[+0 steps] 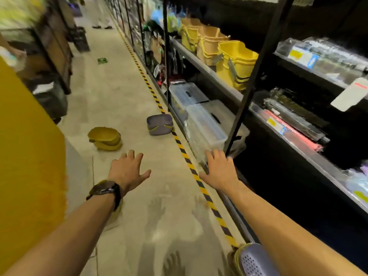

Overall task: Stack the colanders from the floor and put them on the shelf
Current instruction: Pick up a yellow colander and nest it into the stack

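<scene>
Overturned, yellow colanders (105,138) on floor (123,92)

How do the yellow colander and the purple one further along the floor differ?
The yellow colander is round and lies upside down in mid-aisle; the purple colander is squarer, upright, and sits by the striped tape. Both rest on the floor, untouched.

We're seeing dim warm overhead light, hand shadows falling on the floor (123,92), shelf (298,176) interior going black, top-left corner smearing w/ motion blur, edges bending.
</scene>
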Motion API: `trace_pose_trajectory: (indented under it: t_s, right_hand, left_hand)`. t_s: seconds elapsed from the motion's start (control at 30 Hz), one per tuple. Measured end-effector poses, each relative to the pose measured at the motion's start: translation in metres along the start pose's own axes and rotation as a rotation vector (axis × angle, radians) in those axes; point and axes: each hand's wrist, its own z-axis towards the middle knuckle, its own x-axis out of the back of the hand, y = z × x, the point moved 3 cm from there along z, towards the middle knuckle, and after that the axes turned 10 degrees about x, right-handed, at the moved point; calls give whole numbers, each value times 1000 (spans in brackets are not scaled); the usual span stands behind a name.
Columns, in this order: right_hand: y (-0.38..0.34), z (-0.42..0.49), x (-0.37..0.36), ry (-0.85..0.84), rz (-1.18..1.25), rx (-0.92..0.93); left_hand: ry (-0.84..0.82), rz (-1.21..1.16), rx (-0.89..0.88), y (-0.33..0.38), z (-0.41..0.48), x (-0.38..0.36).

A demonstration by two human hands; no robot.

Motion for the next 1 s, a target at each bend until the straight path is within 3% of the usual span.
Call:
trace_pose_trajectory:
  t_s: [0.23,0.43,1.0]
  right_hand:
    - [-115,87,-6,-31,43,194]
    - [-177,148,-16,-57,21,367]
    - [-237,336,-43,-193,-97,859]
  left_hand:
    - [-41,24,229,-136,4,-18]
    - [-78,-33,443,-205,-6,-38]
    - [-225,-131,953,-237,8,-77]
